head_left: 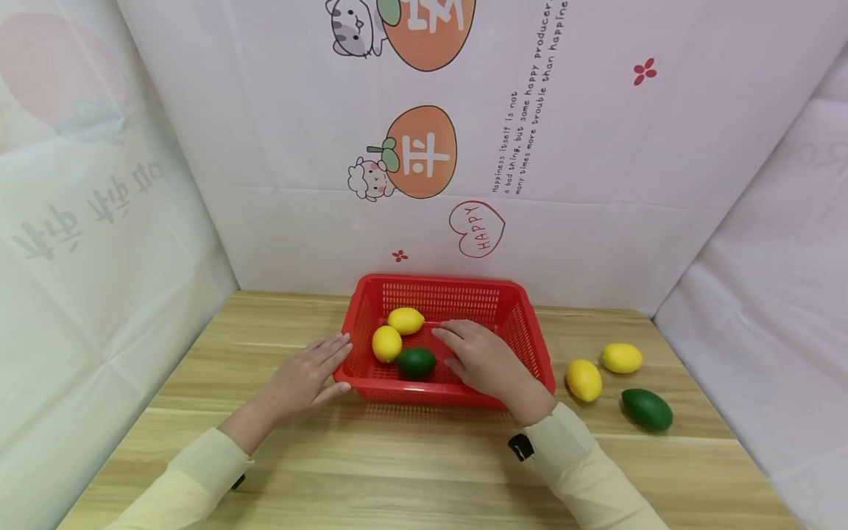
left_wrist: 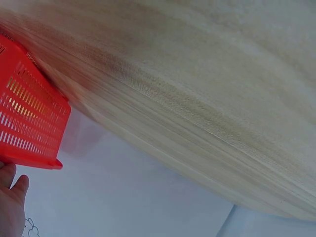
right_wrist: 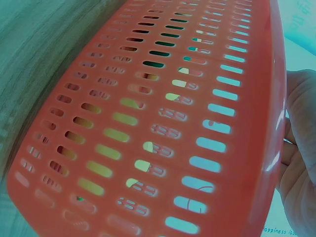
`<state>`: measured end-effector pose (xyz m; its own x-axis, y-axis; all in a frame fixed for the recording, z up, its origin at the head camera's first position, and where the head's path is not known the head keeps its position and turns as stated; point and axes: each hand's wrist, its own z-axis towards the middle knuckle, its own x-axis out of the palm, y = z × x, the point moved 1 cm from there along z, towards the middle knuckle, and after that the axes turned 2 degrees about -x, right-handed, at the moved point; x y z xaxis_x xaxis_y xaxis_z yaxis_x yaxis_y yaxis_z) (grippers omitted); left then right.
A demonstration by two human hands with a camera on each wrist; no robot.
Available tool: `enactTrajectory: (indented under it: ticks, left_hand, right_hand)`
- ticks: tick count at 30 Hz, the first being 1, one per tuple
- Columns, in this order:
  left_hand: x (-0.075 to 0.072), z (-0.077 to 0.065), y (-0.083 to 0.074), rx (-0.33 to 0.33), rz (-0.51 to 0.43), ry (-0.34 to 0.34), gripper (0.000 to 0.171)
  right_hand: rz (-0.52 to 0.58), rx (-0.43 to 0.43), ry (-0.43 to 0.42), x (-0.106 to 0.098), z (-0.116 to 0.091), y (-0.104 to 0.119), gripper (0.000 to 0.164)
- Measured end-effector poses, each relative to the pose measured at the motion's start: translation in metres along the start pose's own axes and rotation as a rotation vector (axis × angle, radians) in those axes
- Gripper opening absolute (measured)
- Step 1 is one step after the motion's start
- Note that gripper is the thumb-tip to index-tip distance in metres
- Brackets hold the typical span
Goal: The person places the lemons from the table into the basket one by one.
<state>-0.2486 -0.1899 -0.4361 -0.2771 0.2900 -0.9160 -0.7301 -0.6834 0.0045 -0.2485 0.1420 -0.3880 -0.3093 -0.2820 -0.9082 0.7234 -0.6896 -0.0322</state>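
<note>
A red slotted basket (head_left: 437, 394) stands on the table. On its left side lie two yellow lemons (head_left: 405, 321) (head_left: 387, 344) and a dark green oval fruit (head_left: 416, 363). My left hand (head_left: 308, 375) rests its extended fingers against the basket's left rim. Over the basket's right part is my right hand (head_left: 480, 361), fingers loosely bent, its palm side hidden from the head view. In the right wrist view, yellow (right_wrist: 106, 151) shows through the slots low in the basket, below that hand; I see nothing gripped.
Right of the basket, two lemons (head_left: 584, 380) (head_left: 622, 358) and another dark green fruit (head_left: 646, 410) lie on the wooden table (head_left: 411, 471). A printed white cloth (head_left: 570, 243) rises behind the basket, with white cloth walls on both sides.
</note>
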Motion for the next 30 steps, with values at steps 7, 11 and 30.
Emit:
enactTrajectory:
  ticks: [7, 11, 30]
  left_hand:
    - [0.001, 0.000, 0.000, -0.001, -0.002, -0.017, 0.070]
    - [0.000, 0.000, 0.000, -0.001, 0.001, -0.017, 0.070]
    - [0.002, 0.000, 0.002, -0.004, -0.009, 0.001, 0.069]
  right_hand:
    - [-0.001, -0.003, -0.003, -0.002, -0.006, -0.001, 0.061]
    - [0.004, -0.013, -0.015, -0.004, -0.008, -0.002, 0.061]
    - [0.006, -0.018, -0.048, -0.013, -0.027, -0.010, 0.057]
